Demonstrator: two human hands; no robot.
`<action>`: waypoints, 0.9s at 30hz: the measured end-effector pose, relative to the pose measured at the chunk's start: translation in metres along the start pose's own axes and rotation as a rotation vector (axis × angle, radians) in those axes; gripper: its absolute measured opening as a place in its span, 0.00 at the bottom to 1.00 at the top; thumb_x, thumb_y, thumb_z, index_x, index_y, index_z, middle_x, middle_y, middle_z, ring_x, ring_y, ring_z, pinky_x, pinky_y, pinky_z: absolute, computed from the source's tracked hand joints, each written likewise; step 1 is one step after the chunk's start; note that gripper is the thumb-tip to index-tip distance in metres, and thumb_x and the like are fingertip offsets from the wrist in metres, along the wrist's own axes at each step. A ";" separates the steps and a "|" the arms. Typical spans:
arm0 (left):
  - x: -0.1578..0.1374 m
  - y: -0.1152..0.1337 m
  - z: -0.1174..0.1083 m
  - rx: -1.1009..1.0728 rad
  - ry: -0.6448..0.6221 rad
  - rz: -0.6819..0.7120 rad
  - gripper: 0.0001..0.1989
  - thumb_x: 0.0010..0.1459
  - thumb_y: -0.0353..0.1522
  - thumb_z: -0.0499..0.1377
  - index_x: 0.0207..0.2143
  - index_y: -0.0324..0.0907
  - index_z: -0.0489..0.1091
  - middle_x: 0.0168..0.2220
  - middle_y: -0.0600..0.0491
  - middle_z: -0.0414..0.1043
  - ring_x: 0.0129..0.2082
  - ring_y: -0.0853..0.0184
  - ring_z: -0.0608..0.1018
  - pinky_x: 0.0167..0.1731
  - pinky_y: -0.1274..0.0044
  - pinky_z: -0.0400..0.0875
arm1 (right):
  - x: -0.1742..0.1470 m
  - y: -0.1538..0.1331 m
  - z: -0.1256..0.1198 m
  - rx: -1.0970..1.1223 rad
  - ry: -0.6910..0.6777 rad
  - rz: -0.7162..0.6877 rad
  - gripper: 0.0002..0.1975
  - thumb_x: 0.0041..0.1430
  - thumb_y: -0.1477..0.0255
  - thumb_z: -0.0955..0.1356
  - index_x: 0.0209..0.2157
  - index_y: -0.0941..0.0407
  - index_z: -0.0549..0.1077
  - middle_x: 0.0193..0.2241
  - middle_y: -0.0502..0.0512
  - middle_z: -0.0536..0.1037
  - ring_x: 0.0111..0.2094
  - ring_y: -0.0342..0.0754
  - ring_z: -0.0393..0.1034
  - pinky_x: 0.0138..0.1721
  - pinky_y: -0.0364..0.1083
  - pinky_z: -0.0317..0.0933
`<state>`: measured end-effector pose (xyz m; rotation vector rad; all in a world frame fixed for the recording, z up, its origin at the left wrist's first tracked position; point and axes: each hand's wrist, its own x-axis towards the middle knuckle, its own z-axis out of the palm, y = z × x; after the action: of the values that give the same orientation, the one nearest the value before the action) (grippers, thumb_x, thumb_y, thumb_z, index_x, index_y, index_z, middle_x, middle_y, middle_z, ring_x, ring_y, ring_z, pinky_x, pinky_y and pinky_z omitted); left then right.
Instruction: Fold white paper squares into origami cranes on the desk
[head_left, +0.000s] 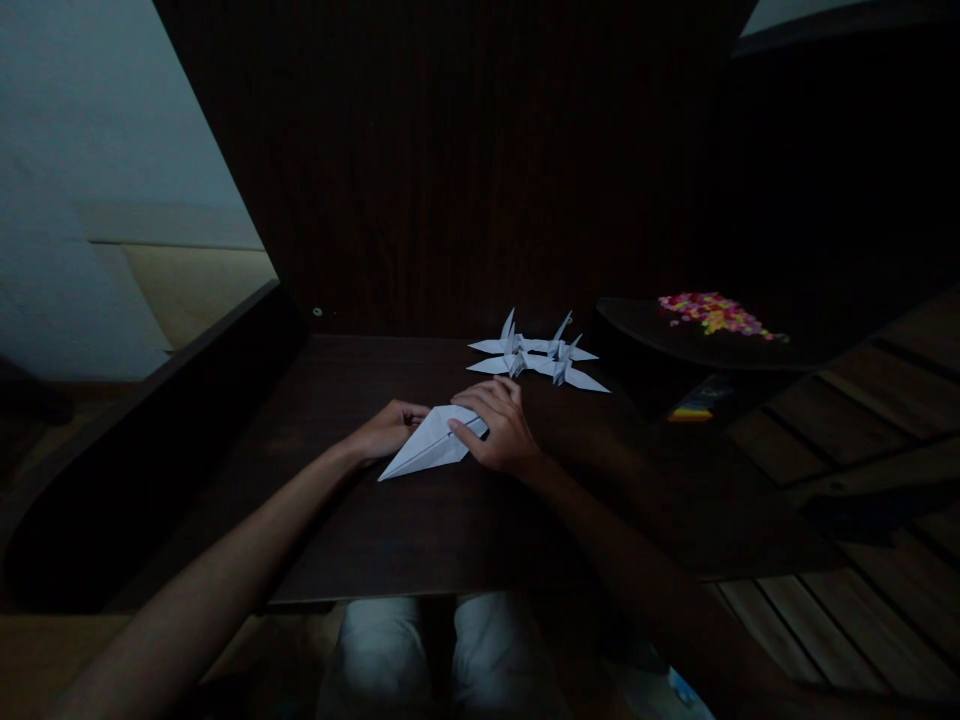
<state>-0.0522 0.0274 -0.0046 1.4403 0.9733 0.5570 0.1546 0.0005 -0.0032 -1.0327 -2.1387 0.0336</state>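
A white sheet of paper, folded into a pointed kite shape (429,447), is held just above or on the dark wooden desk, its long tip aimed toward the lower left. My right hand (501,428) grips its right end, thumb on the front face and fingers over the far edge. From the left, my left hand (388,430) holds the paper's upper left edge, its fingertips partly hidden behind the sheet. Just beyond my hands, several white folded paper cranes (517,363) stand close together on the desk.
The dark desk (360,540) has a raised side panel (150,440) at left and a tall back panel (465,170). On a rounded shelf (637,320) at right lies a heap of small pink, red and yellow pieces (716,313). A yellow-edged object (690,413) sits beneath it.
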 end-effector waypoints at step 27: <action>-0.007 0.016 -0.004 0.308 0.047 0.312 0.12 0.46 0.35 0.65 0.34 0.40 0.78 0.43 0.46 0.74 0.42 0.61 0.75 0.46 0.69 0.69 | 0.001 0.007 0.009 0.112 -0.132 -0.074 0.05 0.59 0.69 0.67 0.35 0.56 0.72 0.34 0.55 0.76 0.38 0.50 0.66 0.42 0.50 0.56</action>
<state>-0.0556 0.0252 0.0131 1.8813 0.9034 0.6914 0.1537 0.0082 -0.0114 -0.9080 -2.2647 0.1883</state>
